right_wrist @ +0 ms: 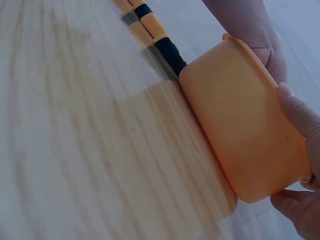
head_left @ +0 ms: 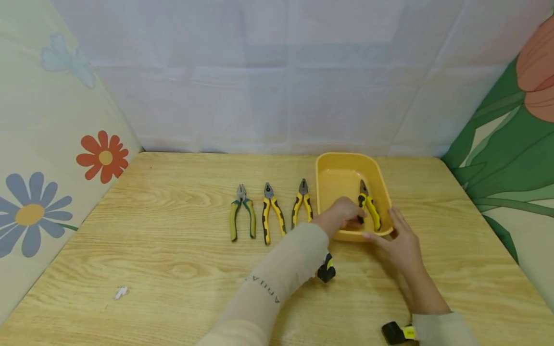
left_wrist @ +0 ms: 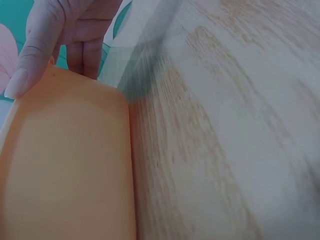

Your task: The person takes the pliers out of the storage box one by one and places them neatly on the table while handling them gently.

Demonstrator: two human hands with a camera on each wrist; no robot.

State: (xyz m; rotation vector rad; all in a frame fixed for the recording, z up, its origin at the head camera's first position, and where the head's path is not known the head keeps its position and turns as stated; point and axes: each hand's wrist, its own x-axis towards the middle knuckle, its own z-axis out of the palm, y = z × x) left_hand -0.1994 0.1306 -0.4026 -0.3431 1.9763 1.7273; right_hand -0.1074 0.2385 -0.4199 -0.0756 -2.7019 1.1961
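A yellow plastic box stands toward the back right of the table. Inside, against its right side, lies a pair of yellow-and-black pliers with jaws away from me. My left hand reaches over the front left of the box and holds the pliers by the left handle; its fingertips are partly hidden. At the front right corner, my right hand grips the box, thumb near the rim and fingers around the outer wall. The left wrist view shows the box's outer wall with the right hand on its corner.
Left of the box lie green-handled pliers and two yellow-and-black pairs, one in the middle and one beside the box. A white scrap lies at the front left. Walls stand behind and at both sides.
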